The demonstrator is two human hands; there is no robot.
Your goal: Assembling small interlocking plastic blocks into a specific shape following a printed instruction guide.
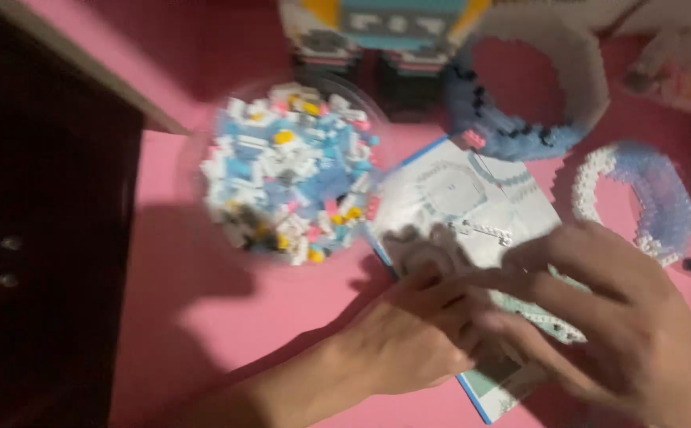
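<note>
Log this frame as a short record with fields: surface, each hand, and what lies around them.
surface: pink tabletop
left hand: resting on the instruction booklet, fingers meeting the right hand's
right hand: over the booklet's lower part; whether it pinches a piece is blurred
bowl: clear round bowl of small blue, white, yellow and pink bricks, left of the booklet
built parts: blue and grey ring; white and lilac arc
</note>
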